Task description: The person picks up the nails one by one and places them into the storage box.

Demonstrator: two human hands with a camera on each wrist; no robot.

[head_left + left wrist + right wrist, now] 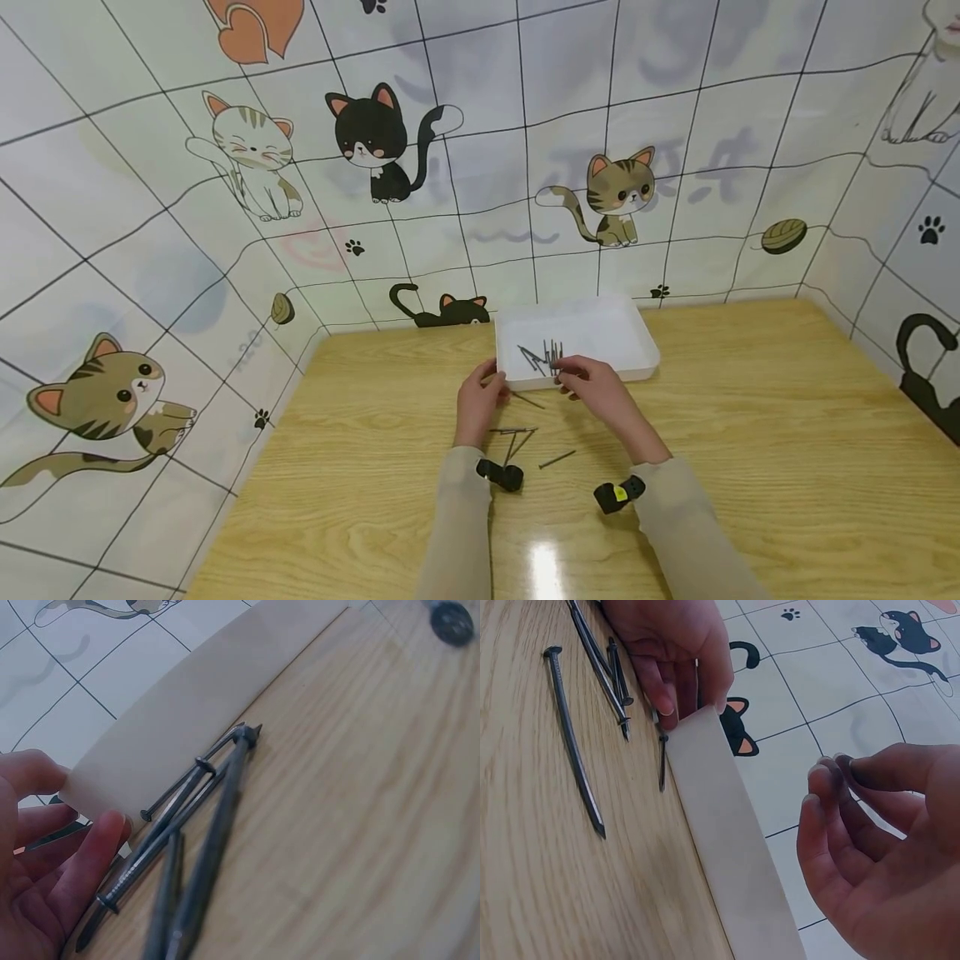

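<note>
Left hand (478,406) pinches near-left corner of white tray (633,371). Nails (547,356) lie inside tray, toward its near side; loose nails (557,459) on wooden table (750,433) in front of it. Right hand (597,389) at tray's near rim, fingers bent, tips bunched; cannot tell whether they grip one

I am facing a pale, squared back wall (690,267), where cartoon cats (371,129) are sitting. The left wall (75,208) and the right wall (900,275) are continuing this pattern. Below, a wooden table (765,417) is stretching towards them, and white glare (546,571) is shining on it.
</note>
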